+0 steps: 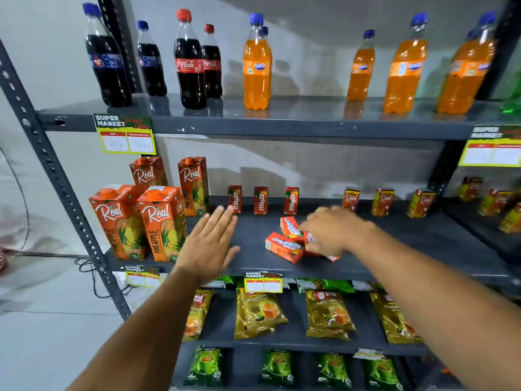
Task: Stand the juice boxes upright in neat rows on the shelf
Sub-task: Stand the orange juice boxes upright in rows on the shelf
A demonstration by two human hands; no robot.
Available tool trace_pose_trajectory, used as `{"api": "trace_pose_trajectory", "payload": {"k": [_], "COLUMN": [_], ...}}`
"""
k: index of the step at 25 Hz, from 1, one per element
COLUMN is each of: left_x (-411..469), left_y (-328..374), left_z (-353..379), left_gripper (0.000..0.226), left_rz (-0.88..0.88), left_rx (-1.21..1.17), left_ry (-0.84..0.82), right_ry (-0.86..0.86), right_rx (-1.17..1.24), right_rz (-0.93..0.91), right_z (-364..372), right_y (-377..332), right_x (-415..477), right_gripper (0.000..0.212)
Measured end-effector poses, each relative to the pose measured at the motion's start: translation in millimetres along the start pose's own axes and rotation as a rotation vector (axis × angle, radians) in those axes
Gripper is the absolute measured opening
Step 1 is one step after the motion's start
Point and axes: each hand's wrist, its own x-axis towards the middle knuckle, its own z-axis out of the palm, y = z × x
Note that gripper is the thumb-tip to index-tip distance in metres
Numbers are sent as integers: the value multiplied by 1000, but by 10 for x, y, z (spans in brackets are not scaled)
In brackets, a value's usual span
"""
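On the shelf (394,238), the right hand (335,230) closed over toppled juice boxes (283,245); the left hand (210,241) hovered spread; best lifted singly.

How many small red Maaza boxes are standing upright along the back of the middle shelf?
3: left box, middle box and right box, spaced in a row behind the hands. The toppled boxes in front are not counted; the right hand may hide more.
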Motion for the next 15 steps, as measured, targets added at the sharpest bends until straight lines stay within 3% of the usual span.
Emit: {"api": "trace_pose_trajectory", "payload": {"k": [6,11,15], "left_x": [114,285,256], "left_y": [-182,-440,-487], "left_z": [1024,1482,1696], "left_gripper": [73,87,60], "left_rz": [-151,-224,-191], "left_rx": [-235,-330,-312], "left_ry": [-233,-314,-341], "right_ry": [-203,-59,51], "right_rx": [203,214,234], "right_rz": [273,429,479], "right_z": [890,1246,1399], "right_y": [-105,-203,-272], "right_x": [666,837,860], "right_gripper": [53,56,48]}}
